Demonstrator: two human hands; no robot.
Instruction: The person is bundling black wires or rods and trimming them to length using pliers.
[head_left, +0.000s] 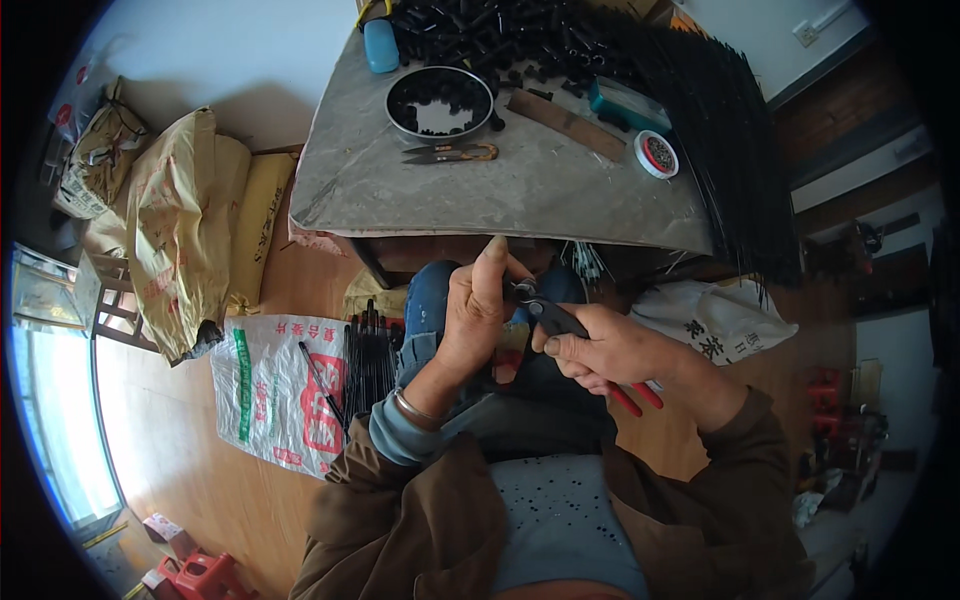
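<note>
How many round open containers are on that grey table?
2: a wide, silver-rimmed round dish on the left half of the grey tabletop, and a small white round tub toward its right edge. The heap of short black tubes may hide more.

Grey-topped bench (350,190) ahead of hands (475,312), plain pale wall (240,60) beyond. Brown wood floor (180,440) below, bright window (70,430) far left.
</note>
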